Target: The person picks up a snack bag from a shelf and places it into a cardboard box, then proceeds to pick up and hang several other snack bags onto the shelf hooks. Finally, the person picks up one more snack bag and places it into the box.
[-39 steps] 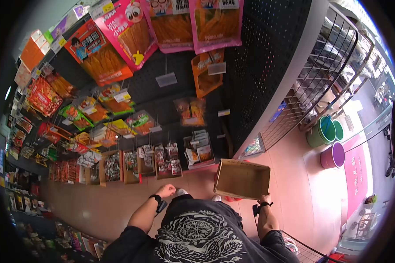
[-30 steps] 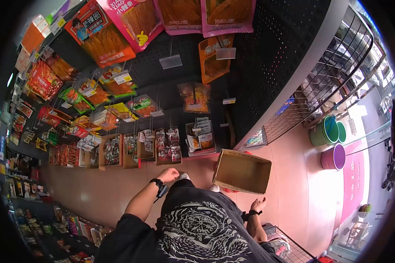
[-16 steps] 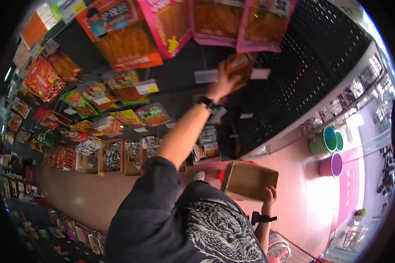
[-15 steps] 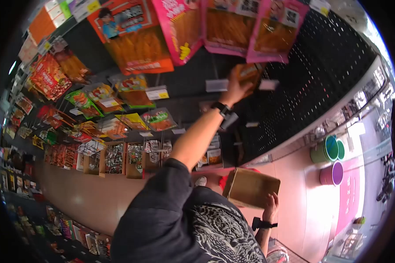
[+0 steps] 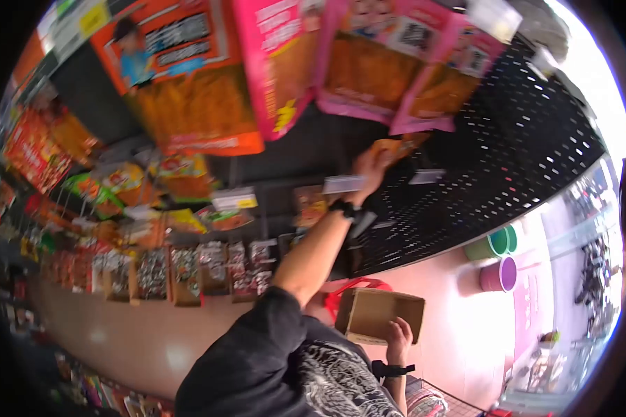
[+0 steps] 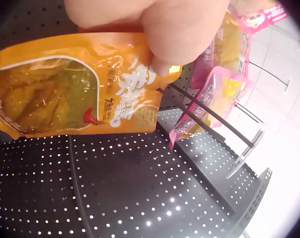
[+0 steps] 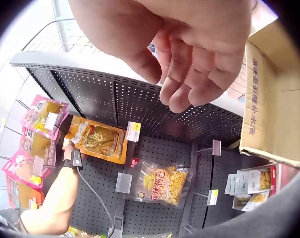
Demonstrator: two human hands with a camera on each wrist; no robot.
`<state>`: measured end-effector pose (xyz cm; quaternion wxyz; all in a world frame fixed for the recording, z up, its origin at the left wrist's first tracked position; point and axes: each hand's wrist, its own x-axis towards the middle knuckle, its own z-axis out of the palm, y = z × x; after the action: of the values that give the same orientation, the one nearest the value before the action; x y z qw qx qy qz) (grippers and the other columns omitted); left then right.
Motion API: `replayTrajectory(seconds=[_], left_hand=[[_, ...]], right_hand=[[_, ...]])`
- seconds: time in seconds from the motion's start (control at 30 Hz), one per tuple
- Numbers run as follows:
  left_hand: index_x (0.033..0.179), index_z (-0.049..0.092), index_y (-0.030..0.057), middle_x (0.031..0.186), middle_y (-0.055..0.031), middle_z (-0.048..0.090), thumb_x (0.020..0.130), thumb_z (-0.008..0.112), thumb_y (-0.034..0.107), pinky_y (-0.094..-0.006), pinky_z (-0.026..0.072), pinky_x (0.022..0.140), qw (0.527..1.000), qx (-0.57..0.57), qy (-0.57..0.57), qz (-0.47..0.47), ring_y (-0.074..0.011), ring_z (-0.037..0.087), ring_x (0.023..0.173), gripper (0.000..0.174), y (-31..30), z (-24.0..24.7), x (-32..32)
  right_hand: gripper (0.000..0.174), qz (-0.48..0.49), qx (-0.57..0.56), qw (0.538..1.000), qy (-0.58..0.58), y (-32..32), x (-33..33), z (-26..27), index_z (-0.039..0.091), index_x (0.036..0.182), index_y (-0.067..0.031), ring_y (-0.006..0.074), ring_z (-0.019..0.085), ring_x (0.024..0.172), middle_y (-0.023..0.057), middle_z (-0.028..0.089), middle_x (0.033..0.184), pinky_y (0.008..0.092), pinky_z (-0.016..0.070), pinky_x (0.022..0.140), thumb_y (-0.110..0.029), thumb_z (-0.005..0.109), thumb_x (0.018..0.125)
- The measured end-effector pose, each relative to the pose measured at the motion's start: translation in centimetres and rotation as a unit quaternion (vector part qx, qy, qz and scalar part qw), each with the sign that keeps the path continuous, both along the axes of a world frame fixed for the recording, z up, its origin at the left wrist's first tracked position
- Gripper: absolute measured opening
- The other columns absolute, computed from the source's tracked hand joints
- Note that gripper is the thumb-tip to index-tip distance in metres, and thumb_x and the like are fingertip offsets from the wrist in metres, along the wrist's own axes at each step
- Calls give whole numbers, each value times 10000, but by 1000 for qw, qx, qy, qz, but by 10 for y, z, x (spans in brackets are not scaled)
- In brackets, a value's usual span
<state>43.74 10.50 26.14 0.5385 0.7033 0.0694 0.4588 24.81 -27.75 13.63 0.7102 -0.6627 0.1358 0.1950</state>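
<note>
My left hand (image 6: 150, 20) pinches the top end of an orange snack bag (image 6: 46, 94) with a clear window, right at a two-pronged display hook (image 6: 209, 113). In the head view that hand (image 5: 370, 170) is raised against the black pegboard, with the bag mostly hidden behind its fingers. My right hand (image 7: 189, 54) holds nothing, its fingers loosely curled. It overlaps the near side of a cardboard box (image 5: 372, 314) in the head view, while the right wrist view shows the box (image 7: 274, 99) beside the hand.
Large pink and orange snack bags (image 5: 188, 90) hang above and left of my left hand. A clear snack bag (image 7: 162, 183) hangs lower on the pegboard (image 7: 155, 114). The cardboard box stands over a red stool (image 5: 355, 286). Purple (image 5: 497, 275) and green (image 5: 485, 247) buckets stand at right.
My left hand has risen from beside my body to the orange bag and taken hold of it. My right hand left the box's edge, dropped lower, then came back near it.
</note>
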Motion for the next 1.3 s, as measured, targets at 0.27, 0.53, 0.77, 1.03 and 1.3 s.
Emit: replayTrajectory(seconds=[0.27, 0.53, 0.77, 1.03, 1.3], left_hand=[[1029, 595, -33, 914, -116, 666, 923, 540, 163, -300, 468, 744, 995, -47, 66, -63, -144, 619, 852, 230, -34, 17, -53], [989, 603, -46, 872, -158, 666, 901, 557, 181, -329, 471, 721, 989, -75, 106, -64, -225, 641, 810, 247, -76, 43, -73], [991, 617, 15, 808, -169, 652, 908, 559, 232, -347, 481, 662, 957, 120, 259, -51, -314, 647, 782, 240, -163, 55, -178], [1023, 637, 66, 867, -137, 663, 889, 586, 196, -342, 491, 682, 897, 92, 350, -252, -288, 652, 803, 194, -261, -51, -253], [1011, 629, 41, 907, -160, 663, 865, 605, 210, -368, 502, 712, 868, 81, 414, -262, -320, 651, 807, 225, -276, -88, -255]], right_hand=[[213, 62, 77, 995, -29, -17, 20, 0, 575, 1062, 17, 179, 635, 819, 101, 653, 906, 283, 505, 750, -89, 573, 877], [185, 137, 95, 986, -9, -54, 43, -3, 576, 1057, -20, 170, 642, 784, 74, 655, 904, 280, 510, 687, -91, 560, 887], [255, 239, 40, 966, -94, -78, 48, -10, 554, 1107, -17, 169, 629, 868, 69, 636, 977, 285, 512, 712, -52, 588, 856], [631, 304, -245, 742, -545, -76, 41, 93, 478, 1248, -50, 319, 590, 990, 172, 549, 1174, 371, 527, 730, -42, 721, 666], [101, 327, -265, 788, -449, -110, 43, 35, 681, 874, -72, 303, 623, 675, 132, 623, 731, 366, 495, 594, -90, 642, 783]])
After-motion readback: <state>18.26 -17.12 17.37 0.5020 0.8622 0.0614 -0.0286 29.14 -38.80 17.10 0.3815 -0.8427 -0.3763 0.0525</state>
